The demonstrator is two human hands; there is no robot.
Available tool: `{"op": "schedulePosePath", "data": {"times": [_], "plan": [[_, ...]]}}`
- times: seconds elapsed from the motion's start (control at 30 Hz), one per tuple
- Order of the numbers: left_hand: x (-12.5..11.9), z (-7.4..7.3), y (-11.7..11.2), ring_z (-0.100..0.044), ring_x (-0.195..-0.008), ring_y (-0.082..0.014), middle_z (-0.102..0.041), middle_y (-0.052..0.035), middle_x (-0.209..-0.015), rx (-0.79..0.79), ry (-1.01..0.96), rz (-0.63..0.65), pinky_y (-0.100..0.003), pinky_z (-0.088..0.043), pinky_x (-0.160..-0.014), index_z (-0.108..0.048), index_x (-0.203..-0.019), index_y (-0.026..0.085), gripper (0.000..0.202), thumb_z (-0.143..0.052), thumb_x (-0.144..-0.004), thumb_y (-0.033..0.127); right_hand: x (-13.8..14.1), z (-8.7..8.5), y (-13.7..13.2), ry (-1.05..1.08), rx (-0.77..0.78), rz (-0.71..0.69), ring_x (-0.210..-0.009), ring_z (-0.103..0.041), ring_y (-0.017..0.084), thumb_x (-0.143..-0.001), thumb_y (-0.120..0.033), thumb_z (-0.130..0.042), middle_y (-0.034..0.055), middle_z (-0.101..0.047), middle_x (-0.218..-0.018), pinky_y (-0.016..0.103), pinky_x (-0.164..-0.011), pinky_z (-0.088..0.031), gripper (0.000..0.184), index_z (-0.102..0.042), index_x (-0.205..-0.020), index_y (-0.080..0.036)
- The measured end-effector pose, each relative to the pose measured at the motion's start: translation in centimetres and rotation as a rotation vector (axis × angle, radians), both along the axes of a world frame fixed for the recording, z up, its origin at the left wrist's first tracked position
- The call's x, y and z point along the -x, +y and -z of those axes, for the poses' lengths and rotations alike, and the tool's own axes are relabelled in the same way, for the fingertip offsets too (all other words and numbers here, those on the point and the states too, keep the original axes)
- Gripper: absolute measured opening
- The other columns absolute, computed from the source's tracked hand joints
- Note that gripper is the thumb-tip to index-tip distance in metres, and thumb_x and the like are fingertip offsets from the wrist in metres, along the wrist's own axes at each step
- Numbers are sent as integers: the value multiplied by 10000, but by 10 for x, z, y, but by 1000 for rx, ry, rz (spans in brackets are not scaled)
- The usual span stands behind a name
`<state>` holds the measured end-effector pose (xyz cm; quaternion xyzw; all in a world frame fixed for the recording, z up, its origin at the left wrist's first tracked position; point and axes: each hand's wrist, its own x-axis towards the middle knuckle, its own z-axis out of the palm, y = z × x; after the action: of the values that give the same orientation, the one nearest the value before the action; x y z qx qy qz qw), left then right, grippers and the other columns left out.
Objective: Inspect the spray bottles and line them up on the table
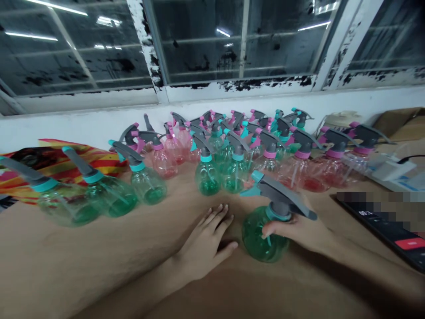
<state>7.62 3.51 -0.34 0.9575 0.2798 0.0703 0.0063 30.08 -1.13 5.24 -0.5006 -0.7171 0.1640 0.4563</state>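
Note:
A clear green spray bottle [254, 235] with a grey and turquoise trigger head stands upright at the front right. My right hand [299, 230] is wrapped around its neck and side, thumb on the near face; the fingers behind are hidden. To its left my left hand [209, 241] lies flat on the wooden table [159, 274], fingers stretched out, holding nothing. Just beyond my left fingertips are two more green spray bottles [207, 177]. Pink spray bottles [297, 170] with grey and pink heads stand behind the held one.
Several green bottles [113, 197] stand at the left, beside a red and yellow patterned bag [83, 157]. Many more bottles crowd toward the white wall [109, 110] under the windows. A phone [381, 221] lies at the right, near a white power strip [388, 166].

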Motion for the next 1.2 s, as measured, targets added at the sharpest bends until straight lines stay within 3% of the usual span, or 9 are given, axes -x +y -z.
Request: {"op": "schedulePosePath", "data": {"times": [0.2,0.3,0.43,0.57,0.67,0.73,0.9,1.07,1.2], "plan": [[14,-2,-5,-292,-1335,-232,-382,-107,-1426,-3,-56,-3,-420,-260,-1081,-442,-1327,111,491,-455,-945,418,-5,-2,-27,-138,93,129,-914,-634,278,-744,-450,-653,26,-685,-966,429,-802,-503,450,-554,-1162,-316],[29,-3,-10,-327,-1318,-235,-406,-104,-1413,4,-105,-25,-416,-283,-1070,-476,-1299,133,447,-481,-936,394,-5,-11,-38,-183,100,178,-921,-644,302,-757,-408,-648,39,-705,-974,448,-784,-517,363,-591,-1103,-313],[51,-3,-21,-400,-1275,-245,-476,-95,-1363,-5,-159,-34,-413,-347,-1035,-521,-1248,147,381,-495,-926,348,11,-21,-34,-144,140,120,-876,-672,293,-768,-401,-642,59,-715,-971,440,-775,-531,339,-602,-1071,-254],[74,-3,-34,-597,-1055,-228,-668,-69,-1078,-59,-285,-58,-371,-481,-903,-624,-1046,157,243,-415,-933,209,49,-22,-6,-157,178,42,-824,-689,261,-785,-494,-599,54,-732,-911,402,-736,-536,388,-622,-1050,-211],[90,-6,-35,-641,-898,-222,-685,-57,-936,-67,-383,-98,-371,-523,-799,-636,-936,179,242,-394,-928,196,85,-19,28,-245,108,79,-790,-682,268,-778,-568,-565,67,-732,-861,385,-676,-519,449,-646,-998,-186],[98,-9,-32,-613,-939,-223,-671,-56,-939,5,-461,-147,-369,-507,-814,-632,-910,193,212,-421,-918,215,107,-17,52,-283,11,35,-782,-673,245,-797,-556,-549,61,-729,-861,353,-691,-504,437,-651,-997,-180],[107,-11,-22,-606,-962,-214,-658,-28,-967,143,-548,-300,-364,-490,-831,-612,-929,216,142,-476,-899,246,144,-13,94,-288,-31,64,-862,-652,278,-831,-522,-520,115,-711,-922,375,-744,-467,415,-648,-982,-158],[107,-7,-21,-656,-856,-188,-666,-2,-1007,195,-546,-370,-312,-521,-735,-560,-1024,235,149,-471,-910,270,157,-15,118,-317,-10,140,-784,-652,321,-832,-504,-525,161,-700,-826,394,-661,-448,419,-644,-975,-128],[107,-8,-21,-662,-754,-174,-675,21,-981,251,-551,-389,-292,-515,-665,-545,-1044,252,153,-469,-916,290,161,-18,132,-341,-2,166,-848,-657,315,-854,-452,-521,152,-705,-846,365,-681,-447,360,-633,-985,-137]]}}
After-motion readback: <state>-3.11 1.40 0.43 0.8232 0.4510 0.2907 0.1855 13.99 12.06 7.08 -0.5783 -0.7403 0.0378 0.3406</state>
